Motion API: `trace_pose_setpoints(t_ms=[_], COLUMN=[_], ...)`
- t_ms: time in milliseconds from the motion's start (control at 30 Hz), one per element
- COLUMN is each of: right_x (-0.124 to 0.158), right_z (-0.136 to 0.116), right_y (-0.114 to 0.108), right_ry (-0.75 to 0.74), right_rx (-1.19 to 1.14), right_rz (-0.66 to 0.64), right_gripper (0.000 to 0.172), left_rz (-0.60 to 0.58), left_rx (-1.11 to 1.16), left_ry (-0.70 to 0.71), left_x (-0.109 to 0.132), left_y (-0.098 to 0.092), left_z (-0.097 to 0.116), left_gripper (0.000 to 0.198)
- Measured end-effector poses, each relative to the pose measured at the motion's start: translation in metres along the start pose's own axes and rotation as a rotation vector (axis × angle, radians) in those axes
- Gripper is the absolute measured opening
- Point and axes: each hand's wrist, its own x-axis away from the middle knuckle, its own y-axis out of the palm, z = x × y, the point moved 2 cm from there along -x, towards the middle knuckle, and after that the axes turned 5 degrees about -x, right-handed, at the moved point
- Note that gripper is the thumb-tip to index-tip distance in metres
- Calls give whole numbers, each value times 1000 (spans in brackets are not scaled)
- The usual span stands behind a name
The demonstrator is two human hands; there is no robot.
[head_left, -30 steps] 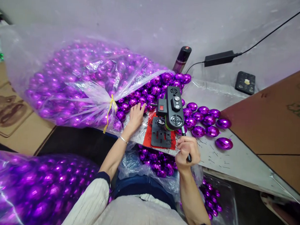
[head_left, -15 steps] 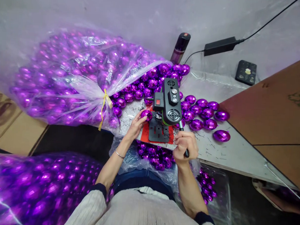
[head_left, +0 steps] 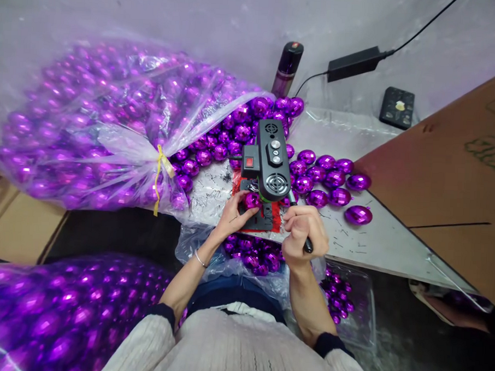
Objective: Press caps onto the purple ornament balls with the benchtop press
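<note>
My left hand (head_left: 233, 215) pinches a shiny purple faceted ball (head_left: 252, 200) between thumb and fingers, at the front of a small black bench machine (head_left: 274, 159). The machine's head partly covers the place where the ball sits. Its slotted dark base plate (head_left: 262, 221) rests on a red sheet (head_left: 276, 217) at the table edge. Wrapped round the machine's black-ended lever handle (head_left: 308, 245) is my right hand (head_left: 305, 234). Loose purple balls (head_left: 327, 181) lie right of the machine, and more spill out behind it.
A large clear bag (head_left: 110, 125) of purple balls, with a yellow tie, fills the left. Another full bag (head_left: 69, 314) stands lower left. A cardboard box (head_left: 448, 183) leans in at the right. At the back are a spray can (head_left: 287, 69), a power adapter (head_left: 353, 64) and a black case (head_left: 397, 107).
My left hand has moved the purple ball rightward, from beside the machine to under the front of its head. My right hand stays on the lever. The whole view has shifted slightly.
</note>
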Motion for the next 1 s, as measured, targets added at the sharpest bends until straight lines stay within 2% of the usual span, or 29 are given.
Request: trace_pose_setpoints(t_ms=[100, 200, 367, 600, 867, 1000], right_x=[-1, 1, 6, 13, 40, 50], right_z=[-1, 0, 2, 5, 28, 36], right_y=[-1, -2, -4, -5, 4, 6], right_ry=[7, 5, -3, -14, -141, -150], right_rx=[10, 15, 13, 19, 35, 22], right_rz=[-11, -27, -45, -55, -5, 26], right_gripper=[31, 29, 28, 28, 30, 30], left_rz=[-12, -25, -20, -44, -43, -45], left_rx=[-203, -256, -235, -191, -189, -185], left_ry=[81, 149, 218, 235, 250, 265], left_x=[3, 4, 5, 7, 5, 5], left_y=[-3, -2, 5, 8, 7, 6], left_z=[2, 4, -2, -12, -10, -9], left_gripper=[58, 59, 64, 64, 65, 66])
